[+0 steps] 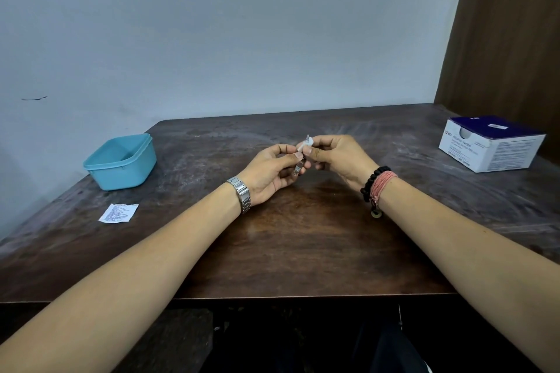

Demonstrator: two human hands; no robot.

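Above the middle of the dark wooden table [303,251], both my hands meet around a small metal tool [298,169] that looks like a nail clipper. My left hand [269,174], with a steel watch on its wrist, pinches the tool between thumb and fingers. A small white wipe [304,144] is wrapped around the tool's upper end, and my right hand [339,160] pinches it there. Most of the tool is hidden by my fingers.
A light blue plastic tub [121,162] stands open at the left of the table. In front of it lies a torn white printed sachet [118,212]. A white and blue box of alcohol swabs [491,144] sits at the far right, by a brown panel [509,27].
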